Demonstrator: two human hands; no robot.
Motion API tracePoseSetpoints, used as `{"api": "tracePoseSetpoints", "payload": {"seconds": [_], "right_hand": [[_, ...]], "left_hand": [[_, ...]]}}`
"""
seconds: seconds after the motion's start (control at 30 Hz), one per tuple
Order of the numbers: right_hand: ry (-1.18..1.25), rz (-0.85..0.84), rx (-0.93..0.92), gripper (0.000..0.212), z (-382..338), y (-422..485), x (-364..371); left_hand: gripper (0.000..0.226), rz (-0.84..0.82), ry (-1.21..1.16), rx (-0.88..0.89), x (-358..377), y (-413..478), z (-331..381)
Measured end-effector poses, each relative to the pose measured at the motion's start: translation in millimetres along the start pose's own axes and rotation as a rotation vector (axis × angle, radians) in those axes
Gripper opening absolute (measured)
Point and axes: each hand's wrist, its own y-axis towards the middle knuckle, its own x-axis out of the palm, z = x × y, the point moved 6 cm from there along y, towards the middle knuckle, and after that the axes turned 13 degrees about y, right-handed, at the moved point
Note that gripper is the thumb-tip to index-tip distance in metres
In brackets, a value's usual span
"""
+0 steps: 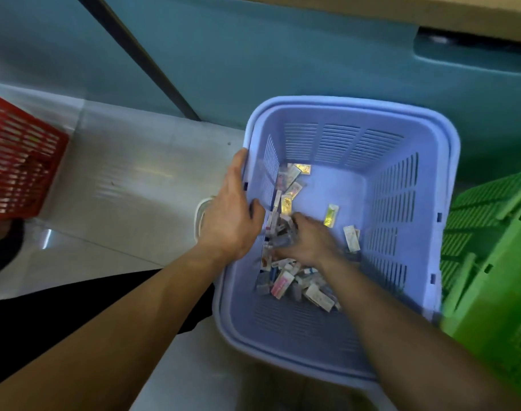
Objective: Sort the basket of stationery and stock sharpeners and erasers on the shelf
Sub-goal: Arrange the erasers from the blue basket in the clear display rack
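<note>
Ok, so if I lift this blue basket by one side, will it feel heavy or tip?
Probably light: the blue basket is slotted plastic with only small packets covering part of its floor. Lifted by the rim the left hand holds, it would likely tilt, and the loose packets slide downhill. The walls may flex.

Bare left hand [230, 216] and right hand [308, 243], bare forearms [134, 321], black legwear [75, 305], white shoe [200, 211].

Blue basket [342, 111], red basket [22, 161] on floor [128, 179]
</note>
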Motion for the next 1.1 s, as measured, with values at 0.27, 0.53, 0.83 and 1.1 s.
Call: {"api": "tracePoseSetpoints", "payload": {"seconds": [0.27,0.53,0.83,1.1], "right_hand": [[0.074,-0.065,0.065,0.098,-3,-7,7],[0.014,-0.17,0.087,0.084,-14,-17,1],[0.127,-0.094,0.086,0.098,-3,-23,6],[0.313,0.105,0.052,0.065,6,-20,-6]], "left_hand": [[0.08,-0.014,-0.022,-0.006,-1,2,3],[0.08,-0.014,-0.029,-0.003,-2,2,4],[0.08,0.005,-0.03,-0.021,-1,2,2],[0.081,0.005,-0.084,0.012,-3,9,12]]}}
